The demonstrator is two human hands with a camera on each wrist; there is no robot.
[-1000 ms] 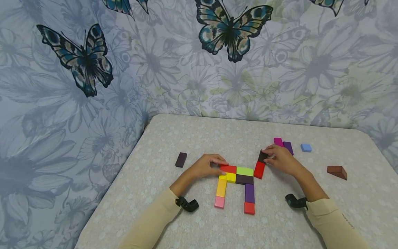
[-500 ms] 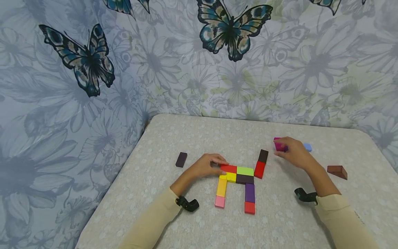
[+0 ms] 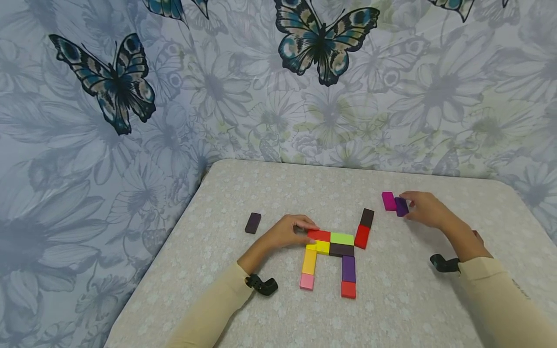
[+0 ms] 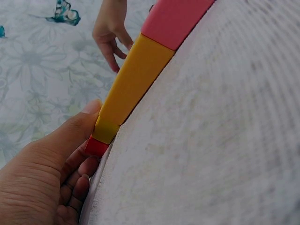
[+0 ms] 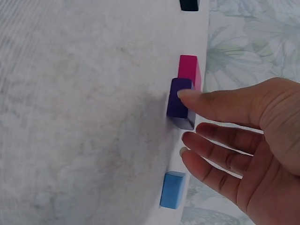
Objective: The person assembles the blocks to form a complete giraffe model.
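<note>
My left hand (image 3: 290, 231) holds the left end of a flat figure of blocks, its fingers at the red block (image 3: 319, 235) and its thumb at the yellow block (image 3: 323, 248). An orange-yellow block (image 4: 138, 77) and a pink block (image 4: 177, 21) extend from there. My right hand (image 3: 427, 209) pinches a purple block (image 3: 401, 207) between thumb and fingers. That block lies against a magenta block (image 3: 389, 201). Lime (image 3: 342, 239) and dark (image 3: 341, 250) blocks form the figure's right half, above a purple block (image 3: 348, 268) and a red end block (image 3: 348, 289).
A black block (image 3: 367, 217) and a red block (image 3: 361, 237) slant up at the figure's right corner. One dark block (image 3: 253, 223) lies to the left. A light blue block (image 5: 172, 190) shows in the right wrist view. My right forearm mostly covers a brown block (image 3: 478, 237).
My right hand has left the black block, moved right past the magenta block and come to the purple block. My left hand has stayed on the figure.
</note>
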